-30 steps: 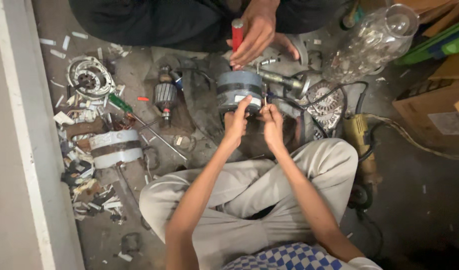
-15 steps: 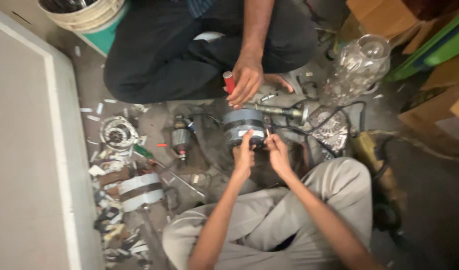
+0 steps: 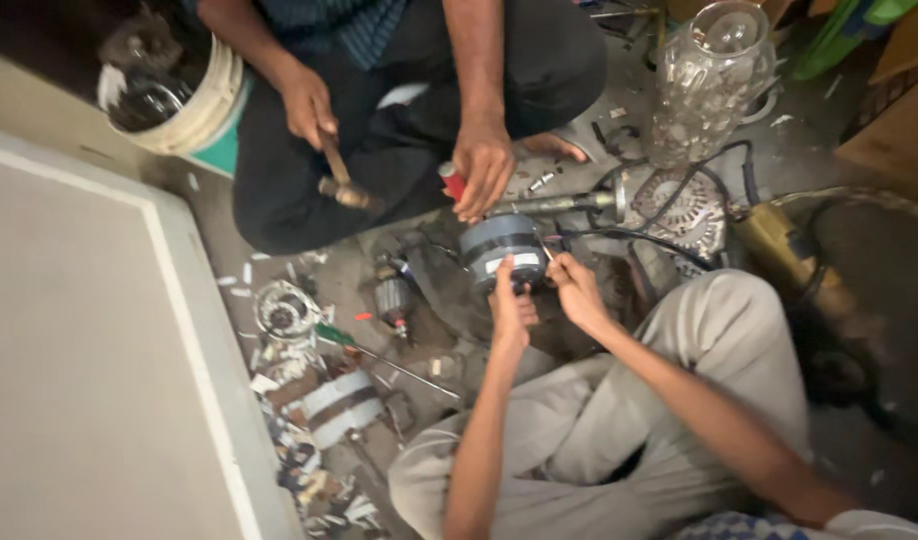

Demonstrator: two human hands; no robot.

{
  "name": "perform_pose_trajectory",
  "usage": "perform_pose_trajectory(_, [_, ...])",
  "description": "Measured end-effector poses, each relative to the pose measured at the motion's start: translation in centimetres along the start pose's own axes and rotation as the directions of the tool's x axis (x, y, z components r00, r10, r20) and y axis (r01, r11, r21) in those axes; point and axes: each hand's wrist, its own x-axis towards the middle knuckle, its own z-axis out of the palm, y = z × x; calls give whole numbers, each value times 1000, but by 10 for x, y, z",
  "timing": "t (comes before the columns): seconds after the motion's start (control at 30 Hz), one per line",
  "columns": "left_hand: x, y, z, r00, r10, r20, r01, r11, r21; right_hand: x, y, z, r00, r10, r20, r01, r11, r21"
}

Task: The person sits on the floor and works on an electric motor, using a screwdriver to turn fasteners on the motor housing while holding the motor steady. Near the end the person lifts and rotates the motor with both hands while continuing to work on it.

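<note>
A small grey electric motor (image 3: 497, 238) with a white label lies on the floor in front of my crossed legs. My left hand (image 3: 512, 308) presses against its near side, fingers curled on the casing. My right hand (image 3: 577, 290) grips its right edge, where a black cable (image 3: 629, 236) leaves it. Across from me sits another person. That person's hand (image 3: 482, 165) holds a red-handled tool (image 3: 450, 181) down on the top of the motor, and the other hand (image 3: 307, 103) holds a hammer (image 3: 341, 187) just left of it.
A motor rotor (image 3: 392, 298), a green-handled screwdriver (image 3: 364, 350), a round metal part (image 3: 284, 312) and banded scrap (image 3: 334, 405) lie to the left. A grey board (image 3: 89, 360) fills the left side. A glass jar (image 3: 704, 80), a bucket (image 3: 184, 100) and a yellow power tool (image 3: 784, 255) stand around.
The view has shifted, so the other person's hammer hand and the bucket now show. My two hands stay on the motor, and the red-handled tool stays on its top.
</note>
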Motion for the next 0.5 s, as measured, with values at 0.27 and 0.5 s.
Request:
perform_pose_trajectory(0.27, [-3, -6, 4, 990, 120, -73, -117, 992, 55, -1, -13, -10, 999, 2, 39, 5, 984, -176])
perform_pose_trajectory(0.5, [-6, -5, 12, 983, 121, -136, -113, 991, 67, 3, -19, -15, 998, -26, 53, 34, 990, -137])
